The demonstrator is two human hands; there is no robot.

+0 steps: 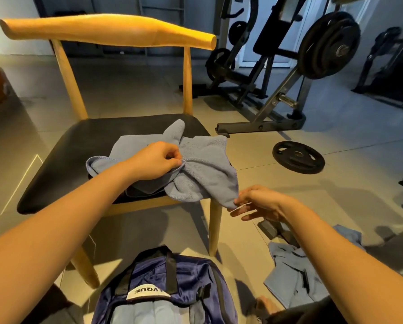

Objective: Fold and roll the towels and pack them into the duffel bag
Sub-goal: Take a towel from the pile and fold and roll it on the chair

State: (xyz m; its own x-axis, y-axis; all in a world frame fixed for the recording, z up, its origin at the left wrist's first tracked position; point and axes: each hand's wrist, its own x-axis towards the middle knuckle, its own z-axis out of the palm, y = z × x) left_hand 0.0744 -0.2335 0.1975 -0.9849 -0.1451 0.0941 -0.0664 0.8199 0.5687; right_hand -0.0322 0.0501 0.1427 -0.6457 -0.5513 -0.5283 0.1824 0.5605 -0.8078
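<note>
A blue-grey towel (202, 164) lies crumpled on the black seat of a wooden chair (62, 160), its right part hanging over the seat's front edge. My left hand (156, 160) pinches a fold near the towel's middle. My right hand (256, 203) pinches the hanging lower right corner, its other fingers spread. On the floor below stands a navy duffel bag (186, 277), open, with blue-grey cloth (146, 312) showing inside. Another blue-grey towel (291, 274) lies rumpled on the floor to the right, partly behind my right forearm.
A black weight plate (298, 157) lies on the tiled floor right of the chair. Behind it stands a weight bench frame (266, 113) loaded with plates (329, 45). A dark dumbbell (277, 230) lies under my right hand. A bare foot (266, 305) shows beside the bag.
</note>
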